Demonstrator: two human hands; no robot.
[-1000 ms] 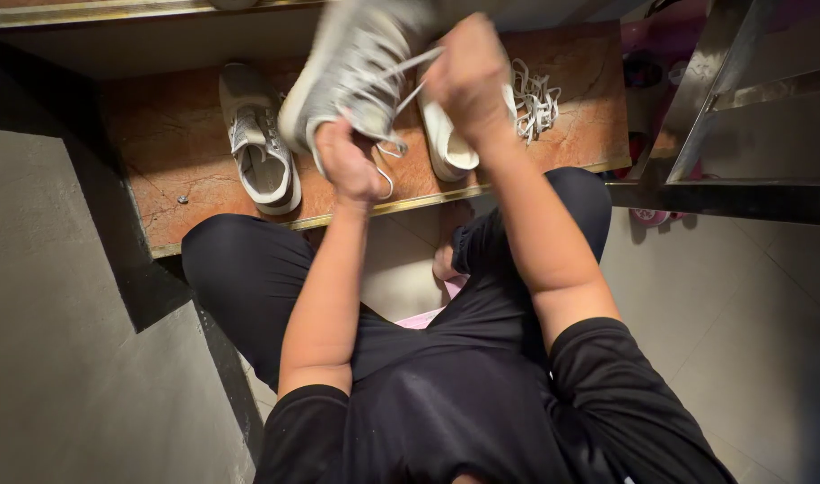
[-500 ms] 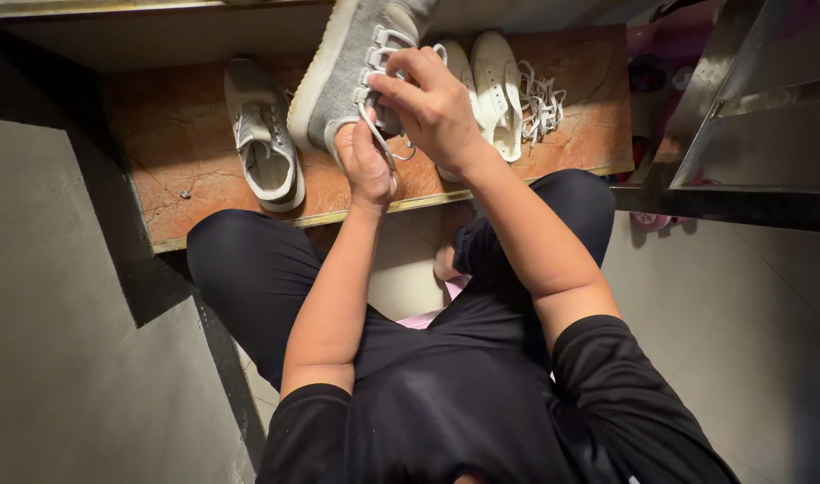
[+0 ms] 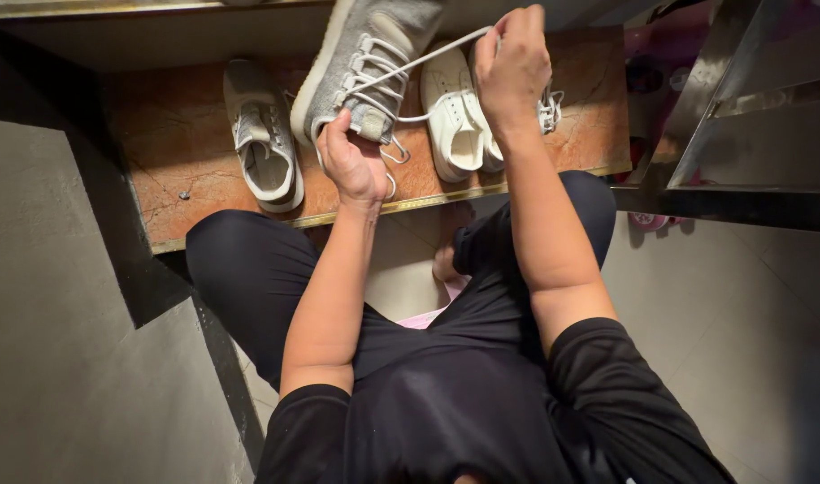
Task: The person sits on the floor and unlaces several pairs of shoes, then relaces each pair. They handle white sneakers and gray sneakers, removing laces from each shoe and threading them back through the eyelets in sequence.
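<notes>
Grey sneaker [image 3: 360, 67] top centre, held up over the brown stone step [image 3: 172, 152]. Left hand [image 3: 354, 166] clamps its heel end. Right hand [image 3: 511, 67] pinches the white lace [image 3: 419, 61], pulled taut rightward. Behind: grey shoe [image 3: 259, 134] at left, white shoes [image 3: 459, 125] partly blocked by right wrist. Metal frame [image 3: 724, 99] upper right.

Four shoes are in view. One grey knit sneaker [image 3: 360, 63] is raised above the step. One grey sneaker [image 3: 259, 134] lies on the brown stone step [image 3: 172, 170]. Two white sneakers [image 3: 459, 125] lie side by side on the same step. One loose bundle of white laces [image 3: 549, 108] lies beside them. Two hands are visible: left hand [image 3: 354, 166] and right hand [image 3: 513, 67].
</notes>
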